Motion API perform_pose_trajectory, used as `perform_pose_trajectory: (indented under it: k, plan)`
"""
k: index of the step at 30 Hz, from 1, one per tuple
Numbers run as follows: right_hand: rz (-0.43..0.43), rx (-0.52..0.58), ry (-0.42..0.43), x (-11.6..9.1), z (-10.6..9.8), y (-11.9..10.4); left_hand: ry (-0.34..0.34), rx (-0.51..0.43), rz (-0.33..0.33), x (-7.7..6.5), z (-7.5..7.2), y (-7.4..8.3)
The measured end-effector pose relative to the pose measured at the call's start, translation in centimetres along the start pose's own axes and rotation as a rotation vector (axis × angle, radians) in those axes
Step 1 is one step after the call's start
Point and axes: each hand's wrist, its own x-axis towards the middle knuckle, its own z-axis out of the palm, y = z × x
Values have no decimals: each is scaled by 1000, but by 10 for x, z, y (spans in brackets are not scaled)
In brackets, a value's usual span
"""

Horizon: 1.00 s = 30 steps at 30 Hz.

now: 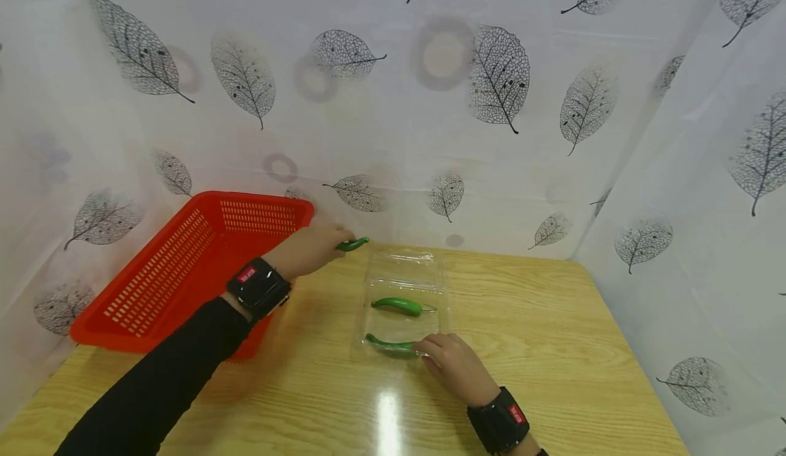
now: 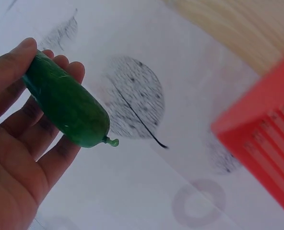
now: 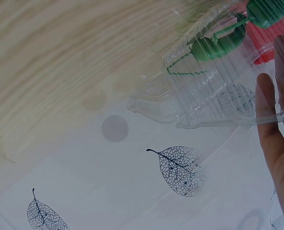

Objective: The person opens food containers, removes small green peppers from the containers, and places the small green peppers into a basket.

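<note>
My left hand [image 1: 313, 246] holds a green chili pepper [image 1: 353, 244] between thumb and fingers, up near the back of the table, between the red basket and a clear plastic box [image 1: 402, 326]. Its rounded stem end, with a short stalk, points away from the palm in the left wrist view. Two more green chilies lie crosswise in the open box, an upper one [image 1: 398, 305] and a lower one [image 1: 389, 345]. My right hand [image 1: 454, 367] grips the box's near right edge, fingers [image 3: 266, 105] along its clear wall; the thumb is hidden in the right wrist view.
A red plastic basket [image 1: 147, 231] with slotted walls stands at the left of the wood-grain table [image 1: 522, 347]. The box's clear lid [image 1: 405, 268] lies folded back. A white curtain [image 1: 393, 128] with leaf prints hangs behind and at the sides.
</note>
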Motion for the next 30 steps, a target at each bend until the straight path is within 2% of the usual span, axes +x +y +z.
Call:
perform_pose_trajectory:
  k: [4, 9, 16, 24, 30]
  plan:
    - [1, -1, 4, 0, 0, 0, 3, -37, -91, -10, -10, -23]
    - [-14, -17, 23, 0, 2, 1, 13, -61, -183, -22, -13, -62]
    - [-5, -33, 16, -1, 1, 0, -3, -57, -220, -38, -8, -108]
    - [8, -22, -9, 0, -1, -1, -19, -65, -257, -45, 3, -138]
    - [-8, -22, 9, -1, 1, 0, -53, -76, -305, -46, 11, -156]
